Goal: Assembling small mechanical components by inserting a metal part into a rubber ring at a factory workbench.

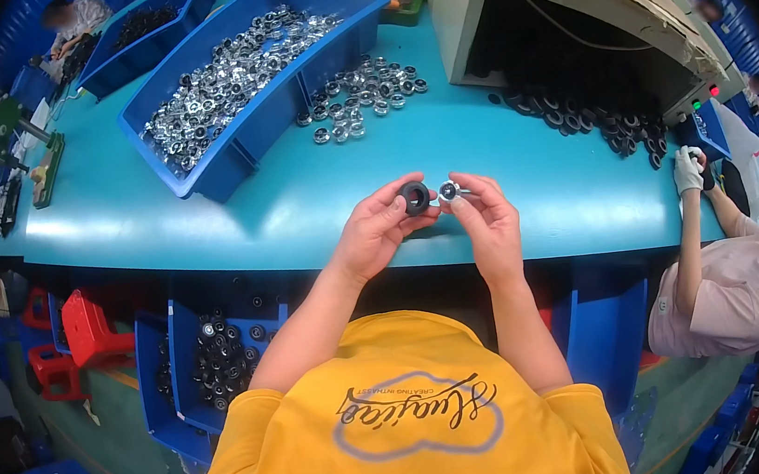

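Note:
Close to the near edge of the teal table (pixel 302 218), my two hands meet in front of me. Between thumb and fingers, my left hand (pixel 377 230) holds a black ring (pixel 414 198) with its hole facing up toward me. My right hand (pixel 489 224) pinches a small clear-and-dark round part (pixel 448 191) right beside the ring. The two parts are side by side; whether they touch I cannot tell. Ahead, similar shiny round parts (pixel 356 109) lie loose on the table, and many more fill a large blue bin (pixel 245 163).
A cream box-like machine (pixel 466 12) stands at the back right, with black rings (pixel 610 122) spilling from its opening. Blue bins (pixel 177 354) with black parts sit below the table at left, near red stools (pixel 95 327). At right, a person in a white glove (pixel 688 170) works.

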`<move>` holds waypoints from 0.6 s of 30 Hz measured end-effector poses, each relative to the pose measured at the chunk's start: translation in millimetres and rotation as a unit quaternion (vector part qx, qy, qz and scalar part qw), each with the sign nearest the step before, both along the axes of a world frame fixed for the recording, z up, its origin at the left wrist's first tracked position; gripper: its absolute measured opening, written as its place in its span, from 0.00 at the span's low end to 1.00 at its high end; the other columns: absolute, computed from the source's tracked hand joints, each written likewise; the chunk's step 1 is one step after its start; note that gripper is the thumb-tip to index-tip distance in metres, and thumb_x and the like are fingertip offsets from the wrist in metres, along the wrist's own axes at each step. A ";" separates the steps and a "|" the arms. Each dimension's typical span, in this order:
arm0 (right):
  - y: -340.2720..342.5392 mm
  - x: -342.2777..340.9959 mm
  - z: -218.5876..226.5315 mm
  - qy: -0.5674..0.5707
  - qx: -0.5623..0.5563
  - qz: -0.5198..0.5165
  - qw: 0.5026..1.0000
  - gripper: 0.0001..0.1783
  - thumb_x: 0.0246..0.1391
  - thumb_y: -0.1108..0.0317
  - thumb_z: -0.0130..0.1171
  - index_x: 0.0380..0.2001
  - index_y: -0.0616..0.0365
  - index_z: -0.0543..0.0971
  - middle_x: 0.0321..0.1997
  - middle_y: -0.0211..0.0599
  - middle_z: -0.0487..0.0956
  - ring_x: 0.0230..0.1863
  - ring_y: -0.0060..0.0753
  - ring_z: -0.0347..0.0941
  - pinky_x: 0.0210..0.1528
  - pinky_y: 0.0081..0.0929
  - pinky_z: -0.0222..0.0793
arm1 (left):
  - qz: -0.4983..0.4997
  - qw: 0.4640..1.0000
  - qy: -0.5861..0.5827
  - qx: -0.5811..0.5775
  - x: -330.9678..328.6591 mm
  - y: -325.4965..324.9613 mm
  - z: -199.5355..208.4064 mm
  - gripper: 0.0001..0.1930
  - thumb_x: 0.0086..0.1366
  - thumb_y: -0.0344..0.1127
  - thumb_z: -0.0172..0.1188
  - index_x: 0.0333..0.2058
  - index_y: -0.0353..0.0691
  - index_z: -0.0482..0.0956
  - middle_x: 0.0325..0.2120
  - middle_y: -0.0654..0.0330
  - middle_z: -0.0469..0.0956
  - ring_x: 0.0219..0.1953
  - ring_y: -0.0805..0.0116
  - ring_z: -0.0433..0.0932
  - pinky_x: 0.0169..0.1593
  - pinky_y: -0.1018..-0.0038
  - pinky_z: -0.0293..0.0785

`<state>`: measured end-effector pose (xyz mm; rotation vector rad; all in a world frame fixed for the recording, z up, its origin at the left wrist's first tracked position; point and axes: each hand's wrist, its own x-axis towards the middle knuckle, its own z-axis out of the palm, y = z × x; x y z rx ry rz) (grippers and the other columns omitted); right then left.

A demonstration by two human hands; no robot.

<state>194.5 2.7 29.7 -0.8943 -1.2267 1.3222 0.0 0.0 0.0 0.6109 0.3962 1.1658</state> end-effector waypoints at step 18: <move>-4.5 -17.9 6.7 -0.170 0.092 -0.072 0.978 0.10 0.52 0.79 0.68 0.39 0.58 0.86 0.38 0.33 0.79 0.36 0.24 0.78 0.41 0.20 0.74 | 0.022 0.998 0.053 0.010 4.1 -4.1 -4.1 0.23 0.74 0.35 0.57 0.62 0.30 0.67 0.51 0.56 0.77 0.53 0.64 0.77 0.61 0.61 0.73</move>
